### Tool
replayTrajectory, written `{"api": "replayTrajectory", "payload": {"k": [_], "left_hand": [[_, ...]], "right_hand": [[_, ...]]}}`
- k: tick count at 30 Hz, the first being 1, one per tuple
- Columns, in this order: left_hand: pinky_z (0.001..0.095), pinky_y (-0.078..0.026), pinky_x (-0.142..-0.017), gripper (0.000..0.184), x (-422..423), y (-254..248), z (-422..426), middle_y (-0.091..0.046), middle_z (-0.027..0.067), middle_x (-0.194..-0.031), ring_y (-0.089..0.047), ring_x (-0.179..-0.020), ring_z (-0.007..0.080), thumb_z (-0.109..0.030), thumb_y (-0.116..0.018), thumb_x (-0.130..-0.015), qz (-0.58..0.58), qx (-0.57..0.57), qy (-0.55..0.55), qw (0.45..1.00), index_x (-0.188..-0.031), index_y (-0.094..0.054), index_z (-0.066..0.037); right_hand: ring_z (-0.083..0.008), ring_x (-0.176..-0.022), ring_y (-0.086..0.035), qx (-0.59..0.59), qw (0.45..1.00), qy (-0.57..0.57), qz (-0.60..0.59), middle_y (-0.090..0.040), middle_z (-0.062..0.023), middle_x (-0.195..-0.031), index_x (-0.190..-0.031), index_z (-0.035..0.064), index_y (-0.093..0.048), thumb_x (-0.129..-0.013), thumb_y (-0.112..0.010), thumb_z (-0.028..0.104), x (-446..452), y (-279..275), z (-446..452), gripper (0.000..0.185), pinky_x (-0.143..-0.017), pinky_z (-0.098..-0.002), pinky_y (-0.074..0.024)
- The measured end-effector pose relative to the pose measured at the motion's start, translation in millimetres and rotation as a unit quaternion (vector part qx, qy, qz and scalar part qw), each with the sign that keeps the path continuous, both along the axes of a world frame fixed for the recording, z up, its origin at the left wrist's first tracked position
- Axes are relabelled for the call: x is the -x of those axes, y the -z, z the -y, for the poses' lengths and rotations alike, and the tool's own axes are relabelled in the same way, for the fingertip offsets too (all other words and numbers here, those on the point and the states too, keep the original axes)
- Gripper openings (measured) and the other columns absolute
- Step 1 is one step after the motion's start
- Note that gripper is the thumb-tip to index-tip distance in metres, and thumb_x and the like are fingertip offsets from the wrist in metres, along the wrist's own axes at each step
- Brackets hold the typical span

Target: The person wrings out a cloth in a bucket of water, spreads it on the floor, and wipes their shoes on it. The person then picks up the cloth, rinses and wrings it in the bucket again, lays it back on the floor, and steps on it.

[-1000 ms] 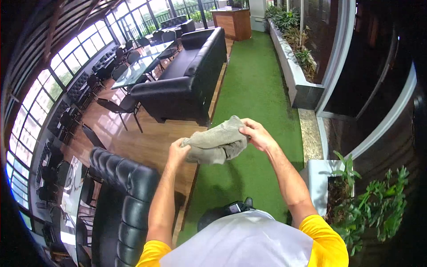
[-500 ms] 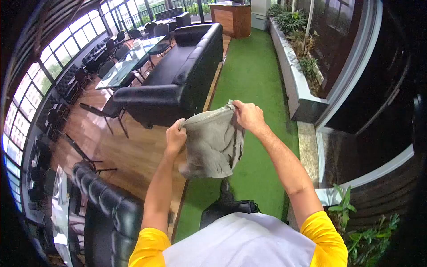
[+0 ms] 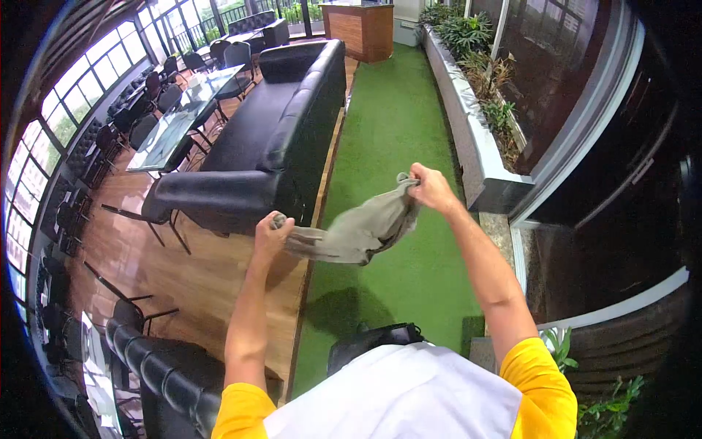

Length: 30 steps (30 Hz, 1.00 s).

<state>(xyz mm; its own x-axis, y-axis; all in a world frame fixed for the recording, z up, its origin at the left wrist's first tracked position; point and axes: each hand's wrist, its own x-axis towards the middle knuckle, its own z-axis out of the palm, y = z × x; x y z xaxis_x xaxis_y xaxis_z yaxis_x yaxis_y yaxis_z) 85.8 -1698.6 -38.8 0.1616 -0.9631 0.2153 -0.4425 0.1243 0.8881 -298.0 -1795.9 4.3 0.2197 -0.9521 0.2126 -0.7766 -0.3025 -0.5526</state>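
A grey-beige cloth (image 3: 365, 228) stretches between my two hands above the strip of green turf. My left hand (image 3: 272, 235) is closed on one corner, with a small bunch of fabric showing over the fingers. Higher and to the right, my right hand (image 3: 433, 187) pinches another corner, where a small loop of cloth sticks up. The cloth sags and bunches in folds between them, its lower edge hanging free. It touches nothing but my hands.
A long black sofa (image 3: 248, 139) stands ahead on the left, with a glass table (image 3: 183, 121) and chairs beyond it. A planter wall (image 3: 468, 124) runs along the right side. A tufted black sofa (image 3: 157, 366) is close at lower left, and a wooden counter (image 3: 358, 33) stands at the far end.
The cloth has gone from hanging spread out to being gathered and swung upward. My hands have moved farther apart. The view has shifted slightly.
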Motion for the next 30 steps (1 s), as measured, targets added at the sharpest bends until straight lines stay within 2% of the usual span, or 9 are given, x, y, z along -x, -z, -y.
{"api": "replayTrajectory", "payload": {"k": [6,8,14,17,18,21,23,26,30], "left_hand": [[0.0235,-0.035,-0.053,0.025,-40,-25,27,-0.044,-0.0057,-0.062,-0.038,-0.059,0.0050,-0.023,-0.067,-0.083,-0.002,0.017,-0.043,0.999,-0.070,-0.055,-0.005],[0.0234,-0.034,-0.053,0.026,-63,-25,38,-0.044,-0.0064,-0.062,-0.037,-0.059,0.0050,-0.024,-0.066,-0.083,-0.016,0.013,-0.074,0.997,-0.069,-0.054,-0.006],[0.0230,-0.037,-0.059,0.026,-2,-42,52,-0.048,-0.0053,-0.067,-0.042,-0.063,0.0056,-0.027,-0.065,-0.084,-0.059,-0.026,0.017,0.998,-0.073,-0.055,-0.006],[0.0282,-0.046,-0.071,0.030,67,-27,71,-0.061,0.0047,-0.082,-0.055,-0.077,0.0133,-0.031,-0.071,-0.078,-0.007,-0.022,0.079,0.997,-0.088,-0.064,-0.004],[0.0323,-0.047,-0.079,0.044,97,-39,65,-0.061,0.0111,-0.096,-0.058,-0.090,0.0180,-0.034,-0.076,-0.072,0.154,-0.025,0.093,0.983,-0.100,-0.064,-0.002],[0.0342,-0.047,-0.083,0.061,195,-6,47,-0.059,0.0138,-0.104,-0.058,-0.097,0.0212,-0.034,-0.077,-0.069,0.117,0.075,0.115,0.984,-0.112,-0.056,0.003],[0.0308,-0.047,-0.080,0.052,218,-37,42,-0.064,0.0119,-0.096,-0.060,-0.088,0.0177,-0.028,-0.074,-0.074,-0.062,-0.126,0.173,0.975,-0.111,-0.057,0.004],[0.0278,-0.047,-0.067,0.019,171,-21,70,-0.067,0.0083,-0.079,-0.057,-0.071,0.0114,-0.016,-0.065,-0.082,-0.008,-0.116,0.105,0.988,-0.093,-0.065,0.000],[0.0267,-0.048,-0.071,0.026,89,-54,89,-0.067,0.0065,-0.080,-0.060,-0.074,0.0123,0.005,-0.048,-0.075,0.010,0.029,0.087,0.996,-0.094,-0.065,0.002]], "right_hand": [[-0.0293,-0.077,-0.064,-0.008,0.999,-0.043,0.010,-0.065,-0.0151,-0.081,-0.094,0.0092,-0.065,-0.068,-0.060,0.010,69,4,47,0.026,-0.069,-0.0364,-0.0491],[-0.0104,-0.073,-0.058,-0.042,0.998,0.004,0.056,-0.064,-0.0066,-0.075,-0.089,0.0016,-0.065,-0.069,-0.057,0.004,84,-15,50,0.022,-0.067,-0.0295,-0.0475],[-0.0110,-0.073,-0.055,-0.047,0.978,-0.054,0.195,-0.061,-0.0030,-0.073,-0.092,-0.0007,-0.063,-0.074,-0.057,0.011,83,-69,52,0.022,-0.069,-0.0266,-0.0453],[-0.0073,-0.067,-0.051,-0.046,0.977,-0.027,0.204,-0.058,0.0007,-0.074,-0.094,0.0001,-0.062,-0.079,-0.059,0.014,53,-110,39,0.021,-0.060,-0.0244,-0.0430],[-0.0063,-0.066,-0.050,-0.048,0.978,-0.012,0.203,-0.058,0.0014,-0.076,-0.095,0.0005,-0.062,-0.080,-0.060,0.015,44,-121,36,0.020,-0.059,-0.0236,-0.0421],[-0.0075,-0.059,-0.051,0.002,0.967,-0.022,0.252,-0.057,-0.0015,-0.068,-0.092,0.0008,-0.062,-0.078,-0.061,0.015,17,-139,32,0.020,-0.053,-0.0249,-0.0427],[-0.0134,-0.061,-0.058,0.050,0.975,-0.026,0.214,-0.062,-0.0074,-0.069,-0.092,0.0007,-0.062,-0.076,-0.062,0.015,9,-151,27,0.021,-0.057,-0.0290,-0.0469],[-0.0212,-0.071,-0.064,0.135,0.982,-0.069,0.110,-0.066,-0.0115,-0.078,-0.096,0.0020,-0.063,-0.076,-0.061,0.015,28,-155,26,0.024,-0.067,-0.0321,-0.0496],[-0.0247,-0.081,-0.064,0.131,0.980,-0.145,0.032,-0.067,-0.0115,-0.089,-0.103,0.0097,-0.065,-0.076,-0.069,0.021,59,-105,53,0.029,-0.076,-0.0329,-0.0500]]}}
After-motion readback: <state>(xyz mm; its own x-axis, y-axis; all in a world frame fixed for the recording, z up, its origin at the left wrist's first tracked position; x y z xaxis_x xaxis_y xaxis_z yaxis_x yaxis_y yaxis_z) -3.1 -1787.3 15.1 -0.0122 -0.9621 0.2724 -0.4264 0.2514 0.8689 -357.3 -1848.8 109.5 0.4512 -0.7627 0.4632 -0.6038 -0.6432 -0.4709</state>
